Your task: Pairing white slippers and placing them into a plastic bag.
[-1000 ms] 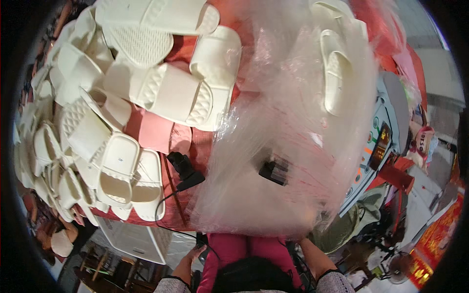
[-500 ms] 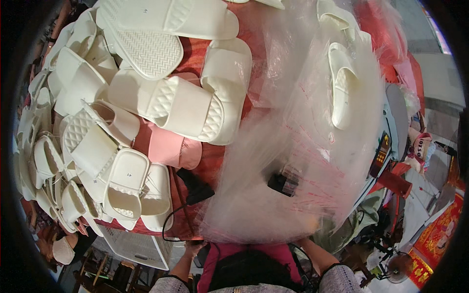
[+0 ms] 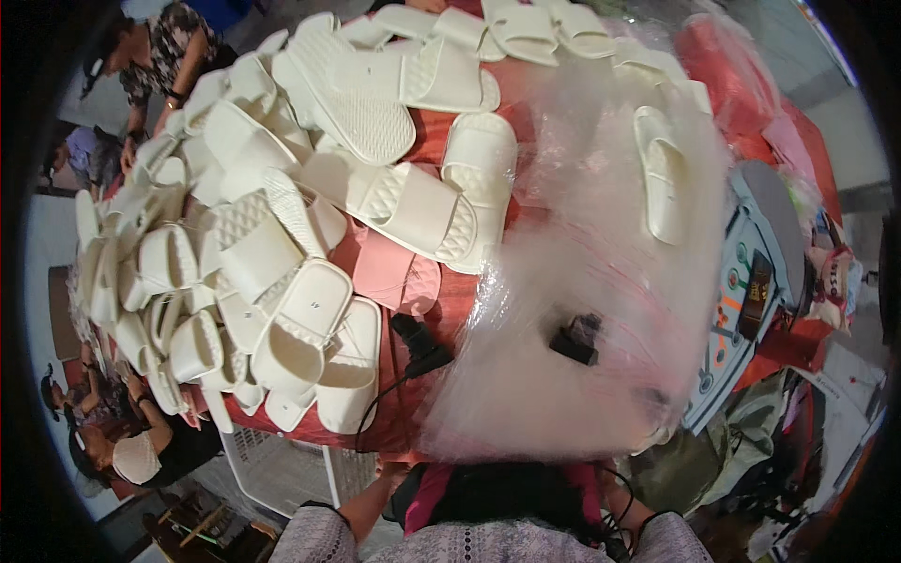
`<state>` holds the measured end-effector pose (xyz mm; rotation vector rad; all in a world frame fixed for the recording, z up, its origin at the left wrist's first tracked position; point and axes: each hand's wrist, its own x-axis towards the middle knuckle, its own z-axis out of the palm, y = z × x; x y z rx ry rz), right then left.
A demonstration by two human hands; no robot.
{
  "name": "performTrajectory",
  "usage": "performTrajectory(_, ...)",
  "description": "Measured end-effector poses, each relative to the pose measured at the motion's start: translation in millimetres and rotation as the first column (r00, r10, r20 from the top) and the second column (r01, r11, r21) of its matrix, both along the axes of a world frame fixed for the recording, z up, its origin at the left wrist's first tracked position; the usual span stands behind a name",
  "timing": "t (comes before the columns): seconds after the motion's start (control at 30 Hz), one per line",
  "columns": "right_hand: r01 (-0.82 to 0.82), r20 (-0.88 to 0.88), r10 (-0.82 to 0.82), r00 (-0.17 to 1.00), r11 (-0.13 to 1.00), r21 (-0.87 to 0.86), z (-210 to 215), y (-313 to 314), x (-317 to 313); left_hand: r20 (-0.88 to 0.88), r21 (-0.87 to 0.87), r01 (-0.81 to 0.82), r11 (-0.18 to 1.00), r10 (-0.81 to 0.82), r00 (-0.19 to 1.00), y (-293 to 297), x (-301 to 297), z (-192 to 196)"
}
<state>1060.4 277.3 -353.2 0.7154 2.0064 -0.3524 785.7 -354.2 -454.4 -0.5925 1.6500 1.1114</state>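
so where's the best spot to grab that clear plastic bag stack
Probably the near bottom edge of the clear plastic bag stack, coming from the person's side. It lies flat and spread on the table, and that edge overhangs toward the body, so fingers could pinch it there.

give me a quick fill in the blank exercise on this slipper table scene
1. The heap of slippers on the table is ____ in colour.
2. The table covering under the slippers is ____.
3. One slipper lies under a sheet of clear ____.
4. The small black device seen through the clear sheet lies to the ____ of the slipper heap.

Missing words: white; red; plastic; right
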Motion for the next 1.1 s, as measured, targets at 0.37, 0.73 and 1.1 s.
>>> performTrajectory(0.37, -0.119, -0.531, -0.057, 0.845, 0.949, -0.291, -18.6, -89.0, -228.1, -0.155, -0.186, -0.008, 0.983, -0.021, 0.988, -17.2, -54.4, 104.8)
performTrajectory(0.73, -0.31, -0.613, 0.162, 0.773, 0.94, -0.142, 194.4, -103.2, -331.1, -0.641, -0.594, 0.018, 0.804, -0.487, 0.593, 74.2, -156.8, 374.2)
performTrajectory(1.1, -0.364, -0.799, 0.22, 0.559, 0.931, 0.001, 324.0, -163.5, -358.5, -0.768, -0.639, -0.155, 0.754, -0.638, 0.059, 115.1, -279.7, 280.2)
